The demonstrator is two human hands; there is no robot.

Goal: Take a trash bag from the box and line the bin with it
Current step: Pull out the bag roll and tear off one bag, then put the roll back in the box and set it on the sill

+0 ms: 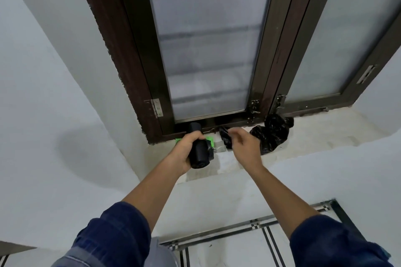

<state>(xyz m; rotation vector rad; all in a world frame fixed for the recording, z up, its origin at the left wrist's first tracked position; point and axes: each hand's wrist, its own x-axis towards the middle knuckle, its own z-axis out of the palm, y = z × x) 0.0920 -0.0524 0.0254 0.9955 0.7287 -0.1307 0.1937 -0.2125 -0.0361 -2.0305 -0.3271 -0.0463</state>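
Note:
My left hand (186, 149) grips a black roll of trash bags (198, 154) above a window sill (314, 134). My right hand (243, 145) pinches the loose black end of a bag (225, 138) pulled off the roll. Under the roll a green box (208, 140) shows only in small part on the sill. The bin is not in view.
A crumpled black plastic bag (272, 132) lies on the sill right of my right hand. Behind stands a dark-framed window with frosted glass (208, 50). White walls flank the sill. Tiled floor (227, 247) lies below.

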